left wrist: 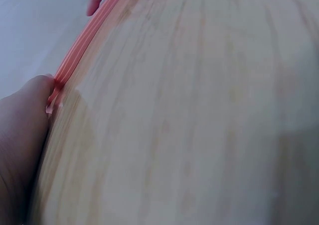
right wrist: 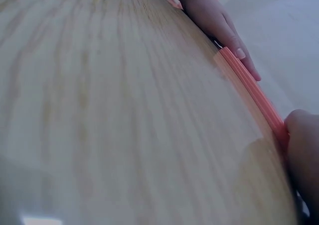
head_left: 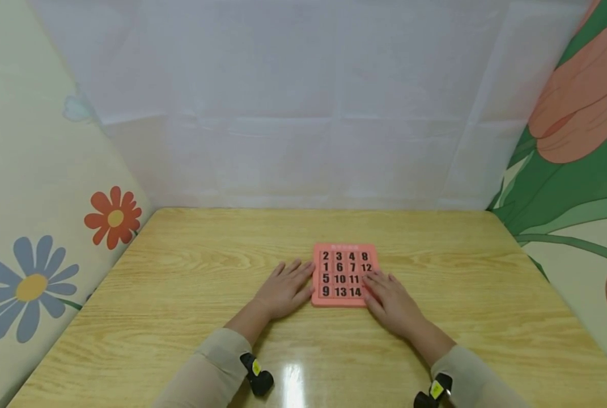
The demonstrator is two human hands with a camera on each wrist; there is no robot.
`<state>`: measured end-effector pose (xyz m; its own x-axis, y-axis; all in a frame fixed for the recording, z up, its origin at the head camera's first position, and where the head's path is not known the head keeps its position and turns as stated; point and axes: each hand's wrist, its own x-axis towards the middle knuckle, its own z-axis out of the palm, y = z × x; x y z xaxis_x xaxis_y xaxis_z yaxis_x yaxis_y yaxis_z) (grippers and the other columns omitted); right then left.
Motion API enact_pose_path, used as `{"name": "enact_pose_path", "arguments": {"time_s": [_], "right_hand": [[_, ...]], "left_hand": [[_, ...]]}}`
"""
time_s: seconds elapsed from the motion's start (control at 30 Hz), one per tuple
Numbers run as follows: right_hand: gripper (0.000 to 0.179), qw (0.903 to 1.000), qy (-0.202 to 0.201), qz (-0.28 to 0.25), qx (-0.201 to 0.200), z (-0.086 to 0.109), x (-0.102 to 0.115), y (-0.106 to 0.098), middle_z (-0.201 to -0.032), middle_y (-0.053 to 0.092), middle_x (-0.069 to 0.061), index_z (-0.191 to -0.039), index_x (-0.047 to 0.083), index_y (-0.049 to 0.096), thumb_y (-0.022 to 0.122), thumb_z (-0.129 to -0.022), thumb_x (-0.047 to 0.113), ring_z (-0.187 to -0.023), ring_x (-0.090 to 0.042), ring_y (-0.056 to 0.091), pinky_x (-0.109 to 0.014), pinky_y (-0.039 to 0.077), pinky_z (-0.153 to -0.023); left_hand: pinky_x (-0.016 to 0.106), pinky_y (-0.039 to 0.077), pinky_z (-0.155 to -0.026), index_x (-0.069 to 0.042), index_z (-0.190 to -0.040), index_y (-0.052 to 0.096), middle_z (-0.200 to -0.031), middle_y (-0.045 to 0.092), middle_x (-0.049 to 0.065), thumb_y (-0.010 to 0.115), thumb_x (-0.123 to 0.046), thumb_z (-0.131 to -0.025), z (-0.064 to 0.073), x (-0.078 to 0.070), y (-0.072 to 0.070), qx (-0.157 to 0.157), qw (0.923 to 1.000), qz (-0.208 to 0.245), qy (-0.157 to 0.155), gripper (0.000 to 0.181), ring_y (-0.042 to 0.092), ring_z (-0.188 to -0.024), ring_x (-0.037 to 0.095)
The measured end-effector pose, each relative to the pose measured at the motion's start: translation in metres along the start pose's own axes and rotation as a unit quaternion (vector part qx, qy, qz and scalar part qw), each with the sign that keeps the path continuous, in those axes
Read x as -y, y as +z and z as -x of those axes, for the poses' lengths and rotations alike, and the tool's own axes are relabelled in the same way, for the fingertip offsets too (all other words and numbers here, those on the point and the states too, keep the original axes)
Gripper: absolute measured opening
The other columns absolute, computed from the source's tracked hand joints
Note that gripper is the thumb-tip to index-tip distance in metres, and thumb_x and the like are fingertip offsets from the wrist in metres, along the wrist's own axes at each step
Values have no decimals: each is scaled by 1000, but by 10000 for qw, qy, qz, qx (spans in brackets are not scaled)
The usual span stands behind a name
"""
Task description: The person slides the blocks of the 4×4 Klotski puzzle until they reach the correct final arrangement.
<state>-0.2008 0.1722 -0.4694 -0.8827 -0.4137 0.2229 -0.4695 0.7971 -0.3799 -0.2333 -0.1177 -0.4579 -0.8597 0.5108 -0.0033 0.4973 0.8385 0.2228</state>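
A pink sliding number puzzle (head_left: 340, 279) lies flat on the wooden table, its tiles printed with black numbers in rows. My left hand (head_left: 284, 290) rests beside its left edge, fingers extended, with fingertips and thumb right at the frame. From the other side my right hand (head_left: 392, 300) reaches over the right edge, and its fairly straight fingers cover the tiles at the lower right. In the left wrist view only the puzzle's thin ridged side (left wrist: 84, 48) shows, with the left thumb (left wrist: 37, 98) against it. The right thumb (right wrist: 301, 128) touches the side in the right wrist view.
The wood-grain table (head_left: 206, 243) extends around the puzzle on all sides. A white sheet (head_left: 293, 102) hangs behind its far edge. Flower-printed panels stand at the left (head_left: 22, 170) and right (head_left: 584, 198). Each sleeve cuff carries a black wrist device (head_left: 257, 375).
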Motion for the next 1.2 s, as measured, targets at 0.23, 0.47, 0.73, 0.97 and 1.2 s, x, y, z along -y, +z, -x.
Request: {"name": "enact_pose_path", "arguments": {"time_s": [0.23, 0.47, 0.73, 0.97, 1.2], "right_hand": [[47, 10000, -11, -31, 37, 2, 0, 0, -150, 47, -13, -141, 5, 52, 52, -101, 30, -142, -34, 40, -50, 26, -121], [49, 9998, 102, -131, 94, 7, 4, -2, -151, 46, -13, -142, 5, 51, 52, -101, 31, -141, -34, 41, -50, 31, -118], [48, 9999, 108, -18, 113, 13, 6, -2, -149, 49, -13, -140, 4, 54, 54, -100, 30, -139, -33, 44, -50, 35, -116], [48, 9999, 56, 1, 111, 19, 9, -4, -148, 50, -12, -139, 6, 55, 55, -99, 32, -139, -31, 45, -49, 36, -116], [48, 9999, 42, -2, 150, 24, 11, -5, -148, 50, -11, -139, 7, 55, 57, -98, 31, -138, -31, 46, -49, 36, -116]], "left_hand": [[52, 10, -125, -16, -156, 27, -162, 28, 0, 33, -48, -104, 0, -2, -2, 12, 10000, 10, 20, 61, 20, -152, 27], [52, 11, -125, -16, -156, 26, -162, 28, 0, 34, -47, -104, 0, -2, -3, 29, 10000, -13, 20, 61, 20, -152, 28], [52, 11, -125, -16, -156, 26, -162, 28, 1, 34, -48, -104, 1, -1, -3, 57, 10000, 9, 25, 61, 19, -152, 27], [52, 10, -125, -17, -156, 26, -162, 28, 0, 33, -49, -104, 0, 0, -1, 53, 10000, 0, 17, 62, 19, -152, 27], [52, 10, -125, -16, -156, 26, -162, 28, 0, 33, -48, -104, 0, 0, -1, 37, 10000, 17, 22, 61, 19, -152, 27]]}}
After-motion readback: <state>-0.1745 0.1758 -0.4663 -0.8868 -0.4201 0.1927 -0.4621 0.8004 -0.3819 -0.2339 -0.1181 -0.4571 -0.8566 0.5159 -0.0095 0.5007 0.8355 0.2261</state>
